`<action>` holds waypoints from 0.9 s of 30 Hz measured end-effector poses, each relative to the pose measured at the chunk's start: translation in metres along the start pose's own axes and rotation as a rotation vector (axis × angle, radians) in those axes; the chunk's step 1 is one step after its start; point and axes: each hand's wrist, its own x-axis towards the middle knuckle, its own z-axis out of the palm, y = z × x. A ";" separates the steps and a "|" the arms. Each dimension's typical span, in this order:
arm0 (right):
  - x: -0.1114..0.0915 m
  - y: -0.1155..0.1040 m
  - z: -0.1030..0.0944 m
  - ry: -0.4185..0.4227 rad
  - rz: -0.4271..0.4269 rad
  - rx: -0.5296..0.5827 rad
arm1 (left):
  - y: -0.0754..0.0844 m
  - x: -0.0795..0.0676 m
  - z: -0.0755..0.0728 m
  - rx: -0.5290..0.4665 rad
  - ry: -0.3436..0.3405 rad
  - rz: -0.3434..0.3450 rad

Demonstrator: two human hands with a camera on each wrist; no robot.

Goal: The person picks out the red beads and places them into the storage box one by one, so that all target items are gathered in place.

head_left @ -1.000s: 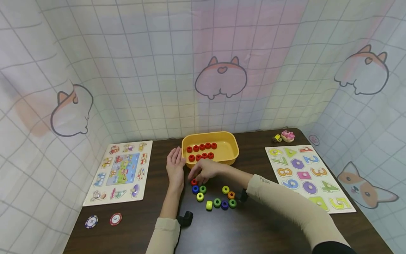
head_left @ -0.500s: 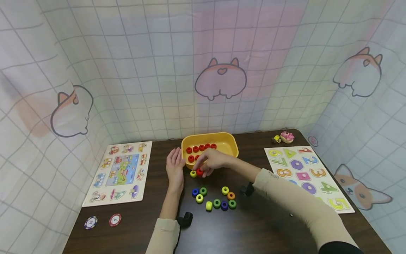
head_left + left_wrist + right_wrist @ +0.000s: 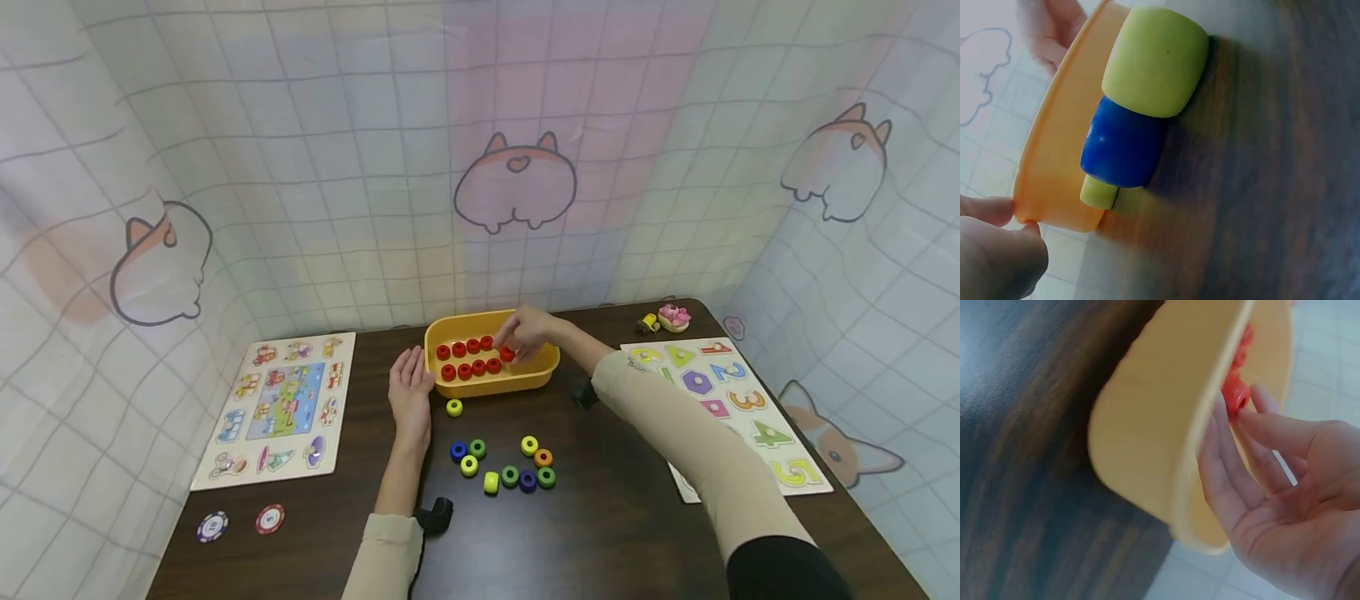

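A yellow tray holds two rows of red beads, each barrel-shaped with a hole. Inside it, toward the right, my right hand pinches a red bead between thumb and fingertips, at the end of a row. Along the tray's left end lies my left hand, fingers extended, the fingertips touching the rim. In front of the tray stands a lone yellow-green bead. Nearer lie a blue bead, a green bead, an orange bead and several others.
A picture puzzle board lies left, with two poker chips before it. On the right, my forearm covers part of a number puzzle board. Small toys sit at the back right. A patterned curtain surrounds the table.
My right hand has picked up a red bead from the table before the tray and carried it up and right into the tray. The left hand stays at the tray's left end.
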 end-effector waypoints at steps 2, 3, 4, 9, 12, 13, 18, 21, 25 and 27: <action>0.007 0.004 0.004 0.010 0.008 -0.026 | 0.000 0.000 -0.003 0.012 0.016 0.011; 0.010 0.006 0.006 0.012 0.010 -0.034 | 0.000 0.000 -0.004 0.016 0.022 0.017; 0.013 0.007 0.009 0.009 0.012 -0.042 | 0.000 0.000 -0.005 0.018 0.027 0.024; 0.019 0.014 0.017 -0.018 0.000 -0.061 | 0.002 0.000 -0.007 0.031 0.032 0.031; 0.016 0.018 0.016 -0.008 -0.021 -0.047 | 0.005 -0.001 -0.006 0.033 0.015 0.011; 0.013 0.019 0.014 0.002 -0.032 -0.037 | 0.006 -0.001 -0.006 0.039 0.014 0.006; -0.007 0.018 0.008 0.073 -0.143 -0.061 | 0.002 0.005 -0.008 0.070 -0.019 0.003; -0.022 0.021 0.006 0.137 -0.219 -0.136 | 0.004 0.006 -0.012 0.127 -0.038 -0.012; -0.040 0.030 0.005 0.286 -0.301 -0.271 | 0.016 0.005 -0.018 0.261 -0.056 -0.020; -0.048 0.035 0.005 0.384 -0.317 -0.337 | 0.024 0.004 -0.020 0.343 -0.074 -0.012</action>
